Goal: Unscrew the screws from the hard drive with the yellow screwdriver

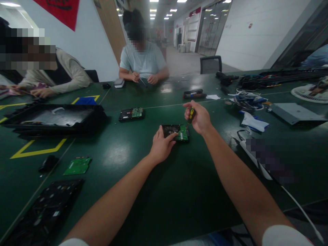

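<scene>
We keep our left hand (161,147) pressed on the near left edge of the hard drive (176,132), fingers curled over it, so it cannot slide on the tabletop (179,191). Our right hand (198,118), closed around a yellow-and-black screwdriver (191,113), should probably come down straight over a screw. The drive lies at the tabletop's middle, dark-cased, green circuit board facing up.

Electronics repair workshop: long green table (179,205) with yellow floor-style tape marks, hard drives (131,114), loose circuit board (77,166), cable piles (256,80) far right, people working across it, corridor beyond.
</scene>
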`<action>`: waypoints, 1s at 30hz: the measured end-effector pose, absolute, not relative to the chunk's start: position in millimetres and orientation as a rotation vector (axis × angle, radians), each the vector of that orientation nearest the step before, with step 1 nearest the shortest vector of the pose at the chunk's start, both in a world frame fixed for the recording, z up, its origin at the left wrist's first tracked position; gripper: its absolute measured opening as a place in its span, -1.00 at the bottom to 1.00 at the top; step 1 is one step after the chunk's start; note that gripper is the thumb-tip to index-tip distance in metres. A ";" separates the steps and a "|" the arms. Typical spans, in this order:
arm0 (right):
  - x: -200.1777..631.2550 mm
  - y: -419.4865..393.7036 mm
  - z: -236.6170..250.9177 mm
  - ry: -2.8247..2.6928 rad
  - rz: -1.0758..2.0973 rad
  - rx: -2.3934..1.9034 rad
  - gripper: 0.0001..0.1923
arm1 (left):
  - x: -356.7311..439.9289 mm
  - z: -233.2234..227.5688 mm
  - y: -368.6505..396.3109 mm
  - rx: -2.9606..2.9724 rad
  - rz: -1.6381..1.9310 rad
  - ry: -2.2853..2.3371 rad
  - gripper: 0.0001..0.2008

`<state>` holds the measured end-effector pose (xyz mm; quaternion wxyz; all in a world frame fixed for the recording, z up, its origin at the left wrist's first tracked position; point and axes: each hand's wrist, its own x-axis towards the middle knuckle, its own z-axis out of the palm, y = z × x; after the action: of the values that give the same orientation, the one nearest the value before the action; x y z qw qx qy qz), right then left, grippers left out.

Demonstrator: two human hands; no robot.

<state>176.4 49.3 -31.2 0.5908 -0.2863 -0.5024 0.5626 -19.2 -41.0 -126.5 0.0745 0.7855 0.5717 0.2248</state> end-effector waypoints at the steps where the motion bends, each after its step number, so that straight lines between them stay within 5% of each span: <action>1: 176.5 50.3 -32.5 -1.169 1.298 -0.666 -0.57 | -19.2 -126.4 -41.1 2.355 0.676 1.716 -0.51; 19: 179.0 47.0 -26.7 -1.129 1.390 -0.668 -0.40 | -19.3 -121.7 -43.2 2.352 0.657 1.705 -0.52; 30: 178.5 50.7 -31.5 -1.105 1.325 -0.662 -0.64 | -19.2 -123.1 -42.4 2.347 0.656 1.709 -0.52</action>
<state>178.5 50.7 -31.5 0.6028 -0.2859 -0.4771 0.5721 -19.2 -42.4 -123.1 0.0825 0.7858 0.5721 0.2198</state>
